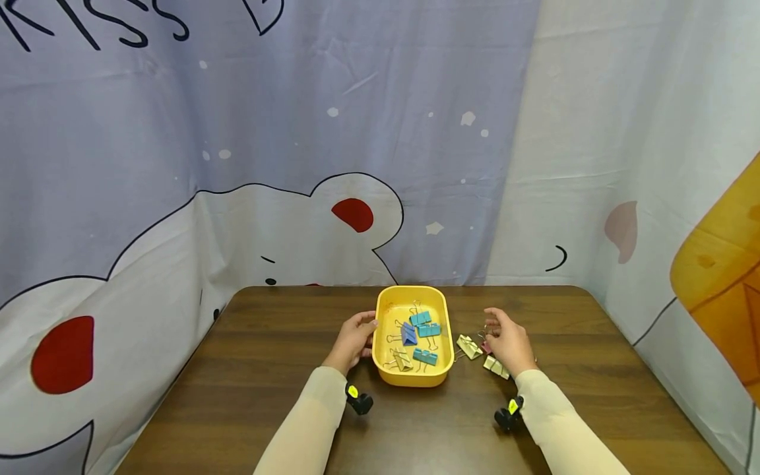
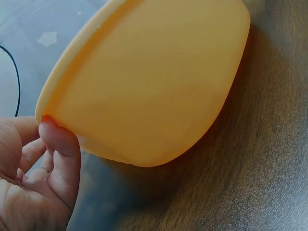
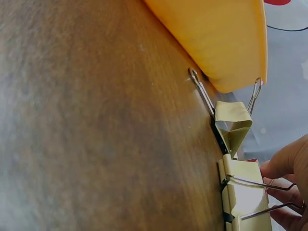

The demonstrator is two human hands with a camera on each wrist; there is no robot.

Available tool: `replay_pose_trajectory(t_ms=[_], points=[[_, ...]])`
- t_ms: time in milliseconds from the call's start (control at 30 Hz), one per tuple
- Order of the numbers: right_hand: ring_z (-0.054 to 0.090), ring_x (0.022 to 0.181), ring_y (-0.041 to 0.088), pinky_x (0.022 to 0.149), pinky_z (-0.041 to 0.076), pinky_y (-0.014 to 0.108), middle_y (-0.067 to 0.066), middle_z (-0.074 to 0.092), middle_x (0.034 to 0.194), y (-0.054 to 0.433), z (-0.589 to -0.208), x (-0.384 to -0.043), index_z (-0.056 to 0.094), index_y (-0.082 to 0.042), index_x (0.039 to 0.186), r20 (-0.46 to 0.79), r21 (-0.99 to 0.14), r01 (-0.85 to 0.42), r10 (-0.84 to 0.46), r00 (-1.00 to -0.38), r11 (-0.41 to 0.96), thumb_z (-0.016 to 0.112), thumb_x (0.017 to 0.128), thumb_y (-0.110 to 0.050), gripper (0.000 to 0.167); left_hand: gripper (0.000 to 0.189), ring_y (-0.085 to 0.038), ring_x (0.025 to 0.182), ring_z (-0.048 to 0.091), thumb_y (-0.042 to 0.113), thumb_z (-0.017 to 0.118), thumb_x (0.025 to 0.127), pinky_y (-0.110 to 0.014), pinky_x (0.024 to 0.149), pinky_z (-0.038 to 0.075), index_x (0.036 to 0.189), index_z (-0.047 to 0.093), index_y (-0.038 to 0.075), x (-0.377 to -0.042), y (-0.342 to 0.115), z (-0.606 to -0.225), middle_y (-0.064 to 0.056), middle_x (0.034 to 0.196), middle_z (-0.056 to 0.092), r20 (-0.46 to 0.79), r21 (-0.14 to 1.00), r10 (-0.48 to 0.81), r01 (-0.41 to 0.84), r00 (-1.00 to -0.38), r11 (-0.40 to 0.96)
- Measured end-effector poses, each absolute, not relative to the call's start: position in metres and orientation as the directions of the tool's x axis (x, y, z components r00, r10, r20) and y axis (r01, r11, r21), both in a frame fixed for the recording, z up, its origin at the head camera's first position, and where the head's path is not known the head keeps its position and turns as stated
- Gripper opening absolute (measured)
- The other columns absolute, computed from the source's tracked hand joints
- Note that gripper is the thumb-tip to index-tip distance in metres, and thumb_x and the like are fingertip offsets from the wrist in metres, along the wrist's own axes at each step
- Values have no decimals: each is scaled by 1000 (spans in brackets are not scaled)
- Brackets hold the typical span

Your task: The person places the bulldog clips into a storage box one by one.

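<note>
My left hand (image 1: pixel 355 340) grips the left rim of a yellow plastic tray (image 1: pixel 380 371), thumb on the edge. In the left wrist view the thumb (image 2: pixel 60 137) presses just under the lip. Inside lie several binder clips: teal ones such as this teal clip (image 1: pixel 425 357), a blue clip (image 1: pixel 408 334) and a pale yellow clip (image 1: pixel 402 359). To the tray's right my right hand (image 1: pixel 509 343) is at a pink binder clip (image 1: pixel 487 348), mostly hidden; whether the fingers pinch it is unclear. Two pale yellow binder clips, the left one (image 1: pixel 469 347) and the right one (image 3: pixel 248 192), lie beside it.
The brown wooden table (image 1: pixel 285 343) carries the tray and the loose clips. A printed curtain (image 1: pixel 267 132) hangs behind the far edge and along the sides. Black wrist cameras sit on both wrists, the left camera (image 1: pixel 359 401) close to the tray.
</note>
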State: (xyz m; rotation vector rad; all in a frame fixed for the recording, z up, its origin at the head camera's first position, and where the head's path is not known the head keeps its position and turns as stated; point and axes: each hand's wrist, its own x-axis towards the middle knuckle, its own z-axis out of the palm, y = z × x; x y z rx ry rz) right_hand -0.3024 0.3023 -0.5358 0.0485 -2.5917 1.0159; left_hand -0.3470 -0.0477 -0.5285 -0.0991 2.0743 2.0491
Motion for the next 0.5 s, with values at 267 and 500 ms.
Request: replay_pose_trajectory(t_ms=[267, 500], points=[[71, 98, 33, 73, 58, 47, 15, 72, 117, 301, -537, -302, 56, -10, 137, 390, -594, -184, 81, -917, 783, 63, 88, 5, 52, 40, -17, 71, 63, 20, 58, 104, -32, 56, 61, 143, 55, 11, -347, -48, -528, -16, 106, 64, -209, 978, 114, -209, -971, 17], [71, 96, 33, 79, 58, 50, 13, 74, 112, 301, -535, -307, 61, -9, 130, 466, -562, -229, 77, -881, 795, 63, 86, 8, 47, 41, -17, 72, 64, 19, 57, 104, -31, 54, 60, 144, 53, 9, -347, -47, -530, -19, 109, 64, -198, 980, 118, -199, -973, 9]])
